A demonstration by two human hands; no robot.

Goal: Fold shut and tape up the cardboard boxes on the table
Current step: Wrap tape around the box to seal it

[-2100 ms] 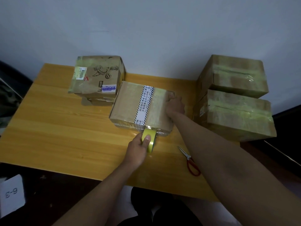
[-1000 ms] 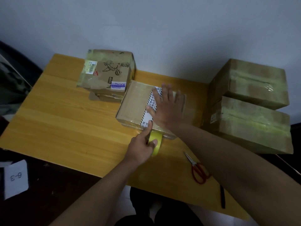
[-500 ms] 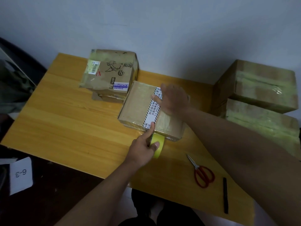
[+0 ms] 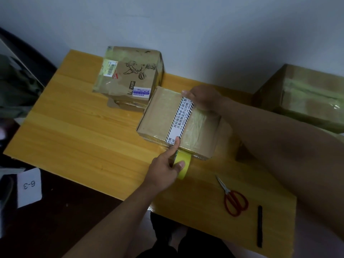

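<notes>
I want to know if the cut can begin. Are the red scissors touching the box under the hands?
Apart. The head view shows the red scissors lying on bare wooden table, nearer the person than the box, with tabletop between them.
</notes>
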